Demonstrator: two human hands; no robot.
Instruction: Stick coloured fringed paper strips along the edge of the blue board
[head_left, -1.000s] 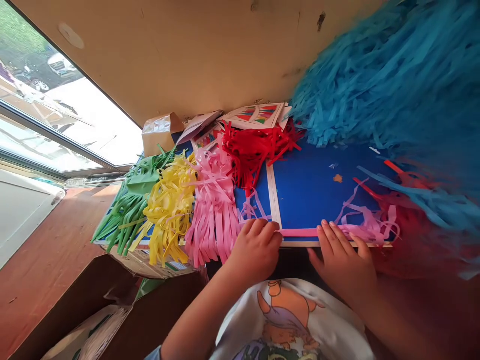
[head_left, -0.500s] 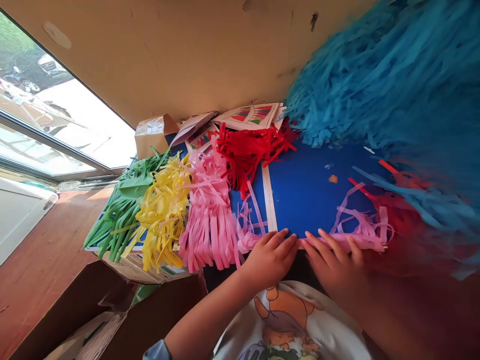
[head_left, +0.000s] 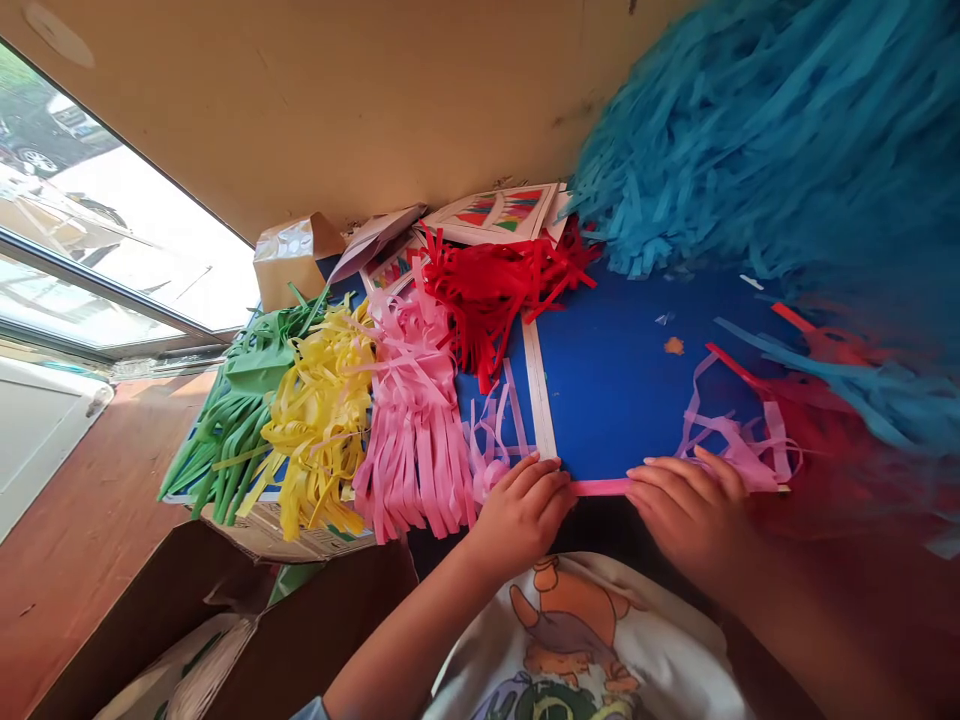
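Observation:
A narrow pink paper strip [head_left: 600, 488] runs along the front edge of the blue tabletop [head_left: 615, 390]. My left hand [head_left: 523, 512] is closed over its left part, fingers bent and thumb hidden. Over the right part, my right hand [head_left: 694, 505] is closed too, with its fingers pressed together on the strip. Loose pink-lilac tissue fringe [head_left: 739, 445] curls up beyond my right hand. More of this fringe lies just left of my left hand, close to a pink fringed bundle [head_left: 412, 420].
Red [head_left: 499, 290], yellow [head_left: 319, 410] and green fringe bundles [head_left: 251, 390] lie on the table's left half. A large blue fringe mass [head_left: 780, 130] hangs at the right. Printed packets [head_left: 495, 210] lean by the wall. An open cardboard box [head_left: 322, 620] stands below left.
My hands have slid apart along the strip, left hand leftward and right hand rightward, showing a flat pink stretch between them. The view has shifted slightly.

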